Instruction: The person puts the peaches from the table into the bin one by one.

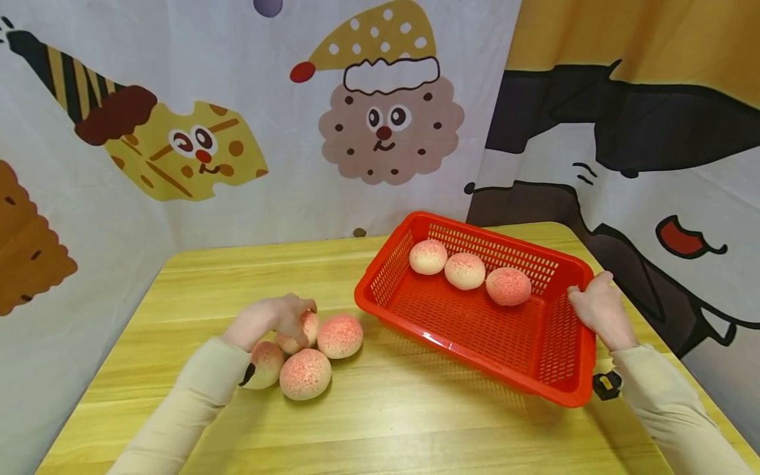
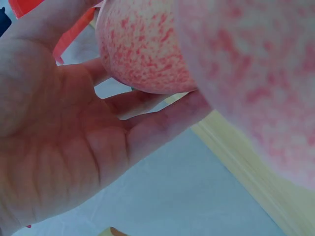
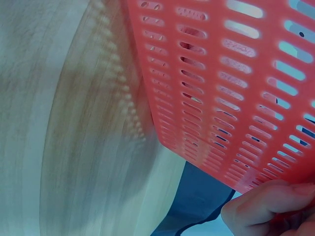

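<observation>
On the left of the table my left hand (image 1: 279, 318) curls its fingers and thumb round a speckled pink-and-cream peach (image 1: 308, 326). The left wrist view shows this peach (image 2: 145, 49) between thumb and fingers, with a second, blurred peach (image 2: 256, 73) close to the camera. Three other peaches surround the held one: one on the right (image 1: 340, 336), one in front (image 1: 305, 375) and one at the left (image 1: 265, 366), partly behind the wrist. My right hand (image 1: 601, 310) grips the right rim of a red plastic basket (image 1: 475, 359). Inside the basket, three peaches (image 1: 465, 271) line the back side.
The wooden table (image 1: 380, 429) carries everything. A small black object (image 1: 607, 385) shows by the right wrist. Behind the table hangs a cloth (image 1: 249, 211) printed with cartoon figures. Slotted holes run through the basket's side (image 3: 221, 88).
</observation>
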Tool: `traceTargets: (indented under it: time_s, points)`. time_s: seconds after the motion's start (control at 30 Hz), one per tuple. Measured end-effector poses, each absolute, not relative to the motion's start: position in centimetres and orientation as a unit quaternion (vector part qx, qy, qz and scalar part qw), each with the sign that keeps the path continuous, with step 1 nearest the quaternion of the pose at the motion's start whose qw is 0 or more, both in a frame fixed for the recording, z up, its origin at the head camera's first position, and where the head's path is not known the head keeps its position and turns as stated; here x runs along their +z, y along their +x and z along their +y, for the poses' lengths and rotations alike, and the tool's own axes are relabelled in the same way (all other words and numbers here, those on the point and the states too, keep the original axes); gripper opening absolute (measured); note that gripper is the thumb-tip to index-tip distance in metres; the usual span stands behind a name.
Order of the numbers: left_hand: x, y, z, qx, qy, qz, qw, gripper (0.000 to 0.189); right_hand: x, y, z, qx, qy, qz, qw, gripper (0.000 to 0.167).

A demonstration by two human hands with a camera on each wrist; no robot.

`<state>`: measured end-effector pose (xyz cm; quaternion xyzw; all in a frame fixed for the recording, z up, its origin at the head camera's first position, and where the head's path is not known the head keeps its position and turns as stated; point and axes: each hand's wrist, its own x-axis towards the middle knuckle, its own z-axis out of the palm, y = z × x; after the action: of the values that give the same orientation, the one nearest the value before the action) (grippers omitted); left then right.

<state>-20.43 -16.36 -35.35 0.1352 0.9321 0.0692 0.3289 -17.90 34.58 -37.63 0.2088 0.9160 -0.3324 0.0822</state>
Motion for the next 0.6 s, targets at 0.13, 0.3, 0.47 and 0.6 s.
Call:
traceTargets:
  time_s: [0.13,0.3,0.47,0.6]
  points:
    - [-35.4,-20.4,-16.4,0.066,0.147,0.935,0.316,0.069,-37.6,-17.9,34.6,-0.328,0.209,0.917,0.082,0.069]
    - [-35.3,-20.6,-16.5,0.065,0.152,0.938,0.306,0.068,-37.6,-17.9,34.6,-0.323,0.207,0.92,0.08,0.071]
    - [-34.8,-20.7,-16.6,0.065,0.159,0.939,0.297,0.065,-37.5,-17.8,34.5,-0.328,0.204,0.919,0.079,0.07]
    - [-34.0,-20.8,-16.6,0.068,0.158,0.941,0.292,0.064,-37.4,-17.8,34.5,-0.331,0.202,0.918,0.081,0.072]
